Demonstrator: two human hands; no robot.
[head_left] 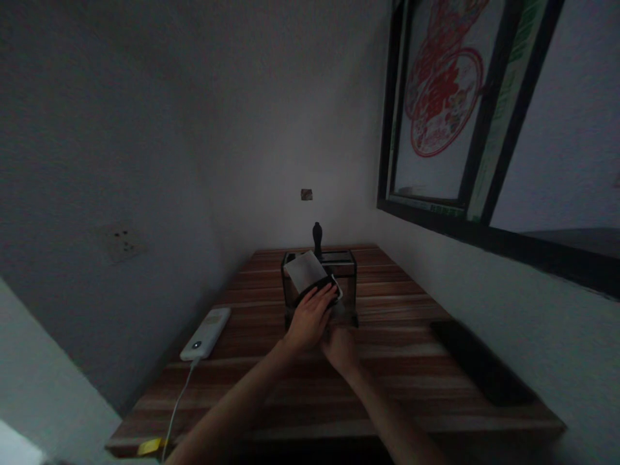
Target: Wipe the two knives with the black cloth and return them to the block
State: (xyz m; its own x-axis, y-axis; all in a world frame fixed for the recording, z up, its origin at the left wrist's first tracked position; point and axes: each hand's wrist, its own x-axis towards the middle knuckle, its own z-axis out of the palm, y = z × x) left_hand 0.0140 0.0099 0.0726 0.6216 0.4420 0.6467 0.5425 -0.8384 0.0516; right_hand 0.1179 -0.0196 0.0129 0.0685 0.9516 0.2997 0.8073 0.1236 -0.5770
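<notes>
A broad pale grey blade (305, 270), apparently a cleaver's, slants up to the left in front of the black-framed knife rack (355, 284). My left hand (314, 316) lies over a black cloth (317, 284) with a light edge, its fingers pressing it against the blade's lower part. Just below and to the right, my right hand (340, 349) is closed in a fist at the cleaver's lower end; the handle is hidden inside it. One black knife handle (317, 239) sticks up from the top of the rack.
On the wood-striped table (387, 361), a white power bank (206, 334) with a white cable (177, 400) lies at left. A flat black object (479, 361) lies at right. A yellow item (149, 446) is near the front left corner. Walls enclose the table; a framed window-like panel (436, 110) is at right.
</notes>
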